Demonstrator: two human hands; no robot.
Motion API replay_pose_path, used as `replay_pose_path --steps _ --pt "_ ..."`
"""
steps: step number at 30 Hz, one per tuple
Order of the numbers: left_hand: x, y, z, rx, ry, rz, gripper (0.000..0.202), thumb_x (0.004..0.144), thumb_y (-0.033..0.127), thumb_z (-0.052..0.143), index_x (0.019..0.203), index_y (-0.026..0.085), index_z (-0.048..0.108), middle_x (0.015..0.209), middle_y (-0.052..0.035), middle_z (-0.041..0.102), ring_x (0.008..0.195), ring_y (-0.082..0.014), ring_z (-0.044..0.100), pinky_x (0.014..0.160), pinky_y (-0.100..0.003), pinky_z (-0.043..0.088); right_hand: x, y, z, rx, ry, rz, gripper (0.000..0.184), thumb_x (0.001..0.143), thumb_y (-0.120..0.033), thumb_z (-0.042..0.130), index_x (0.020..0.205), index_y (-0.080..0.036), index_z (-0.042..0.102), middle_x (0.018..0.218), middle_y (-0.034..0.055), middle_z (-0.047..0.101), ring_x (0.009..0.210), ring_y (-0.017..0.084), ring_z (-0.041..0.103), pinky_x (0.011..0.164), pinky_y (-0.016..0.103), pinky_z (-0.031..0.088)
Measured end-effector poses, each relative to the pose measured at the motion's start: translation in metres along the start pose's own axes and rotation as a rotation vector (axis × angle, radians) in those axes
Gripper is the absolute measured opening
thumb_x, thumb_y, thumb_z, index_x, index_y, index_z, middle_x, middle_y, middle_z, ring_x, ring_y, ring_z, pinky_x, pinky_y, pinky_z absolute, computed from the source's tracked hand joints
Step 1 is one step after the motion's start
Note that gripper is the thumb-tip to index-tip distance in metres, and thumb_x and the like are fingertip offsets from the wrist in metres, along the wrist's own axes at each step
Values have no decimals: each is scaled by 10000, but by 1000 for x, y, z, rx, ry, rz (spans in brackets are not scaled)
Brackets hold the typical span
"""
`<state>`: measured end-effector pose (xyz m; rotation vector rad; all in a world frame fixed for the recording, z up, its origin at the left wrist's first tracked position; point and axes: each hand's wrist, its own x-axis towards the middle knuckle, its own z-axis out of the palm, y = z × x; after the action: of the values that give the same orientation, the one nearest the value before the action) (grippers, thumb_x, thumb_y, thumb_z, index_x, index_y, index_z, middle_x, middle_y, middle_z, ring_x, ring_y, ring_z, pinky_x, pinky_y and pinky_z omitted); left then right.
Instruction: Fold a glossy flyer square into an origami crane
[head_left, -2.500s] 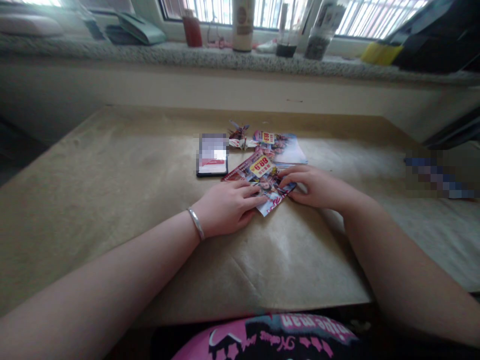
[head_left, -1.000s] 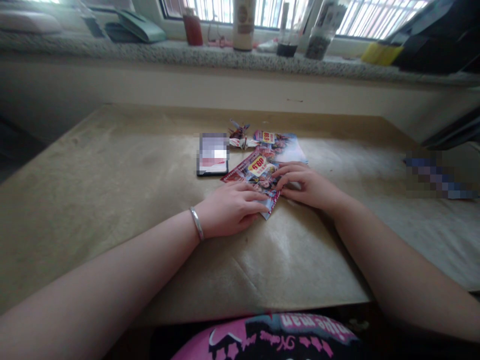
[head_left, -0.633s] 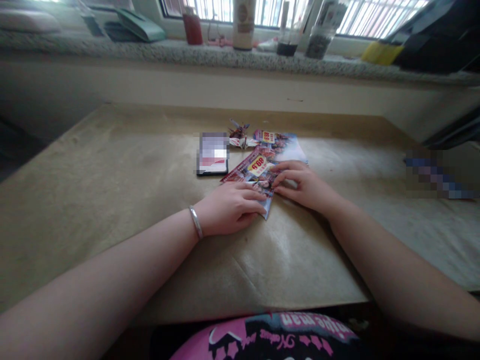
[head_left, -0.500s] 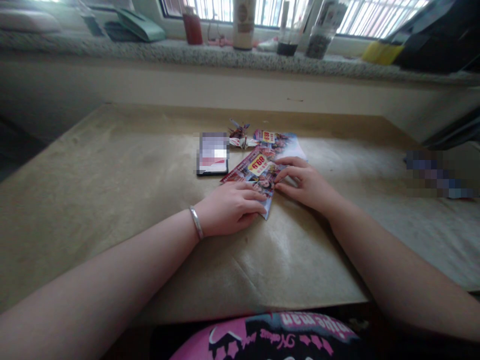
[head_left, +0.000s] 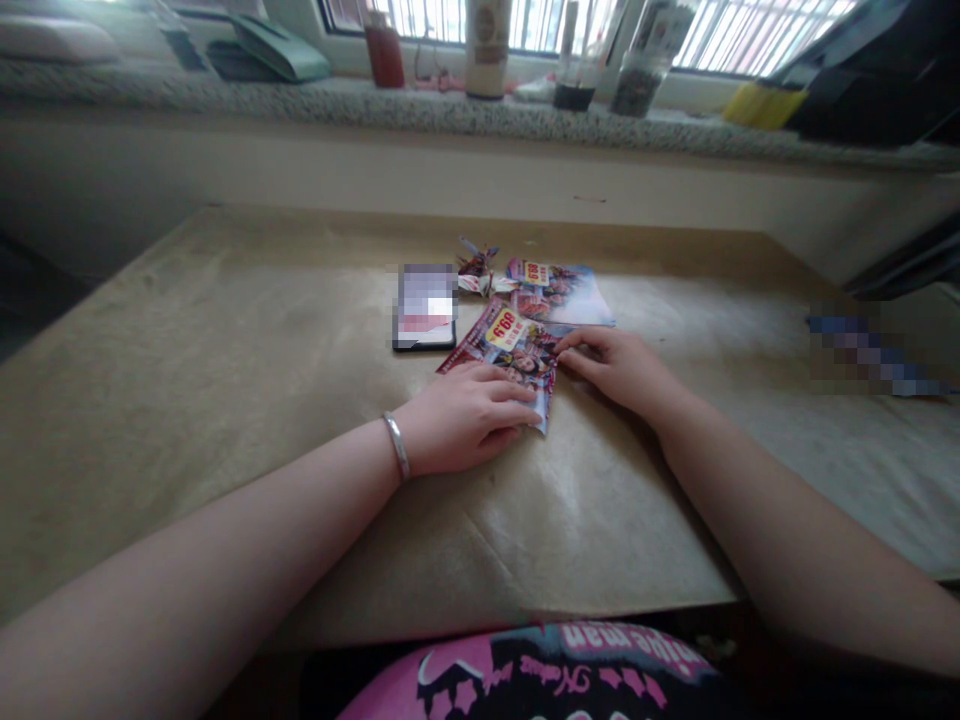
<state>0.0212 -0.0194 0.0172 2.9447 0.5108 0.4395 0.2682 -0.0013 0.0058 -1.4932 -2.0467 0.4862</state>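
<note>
A printed colour leaflet (head_left: pixel 511 346) with a yellow price tag lies folded on the brown paper-covered table (head_left: pixel 225 380). My left hand (head_left: pixel 461 420), a silver bangle on its wrist, lies flat on the leaflet's near left part with fingers stretched out. My right hand (head_left: pixel 619 365) presses its fingertips along the leaflet's right folded edge, fingers extended and close together. Both hands pin the paper to the table.
A dark phone (head_left: pixel 424 310) lies just left of the leaflet. Behind it sit a small folded paper figure (head_left: pixel 476 268) and a second leaflet (head_left: pixel 559 290). A stone windowsill (head_left: pixel 420 110) at the back holds bottles and jars. A blurred object (head_left: pixel 877 350) lies far right.
The leaflet's right flap has been folded over to the left, making it narrower. My right hand slid left and back along the new edge. My left hand stayed put.
</note>
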Motion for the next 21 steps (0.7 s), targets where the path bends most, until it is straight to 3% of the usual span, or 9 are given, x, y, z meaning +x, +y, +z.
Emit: replay_pose_path --steps 5,10,14,21 --pt "1 -2 1 -31 7 17 311 894 187 455 1135 203 649 1228 -39 643 1106 -240 566 969 -416 448 3 1 3 16 21 -19 180 840 -318 548 862 -202 684 895 48 721 846 209 636 797 342 466" --pt "0 -2 2 -80 13 -2 298 900 184 458 1120 192 659 1213 -39 655 1108 -227 562 995 -394 434 5 3 3 15 73 18 191 817 -305 571 927 -190 676 855 44 700 743 176 598 713 305 444" --pt "0 -4 3 -106 37 1 287 892 178 470 1100 196 668 1196 -39 663 1103 -222 559 993 -392 436 7 6 1 18 73 36 185 798 -323 595 901 -188 669 792 27 672 646 146 535 650 288 414" --pt "-2 -5 6 -155 56 12 274 887 172 475 1074 190 674 1176 -50 666 1125 -217 552 1000 -389 440 10 10 5 110 110 33 150 791 -323 586 816 -189 647 745 15 657 647 145 550 649 287 419"
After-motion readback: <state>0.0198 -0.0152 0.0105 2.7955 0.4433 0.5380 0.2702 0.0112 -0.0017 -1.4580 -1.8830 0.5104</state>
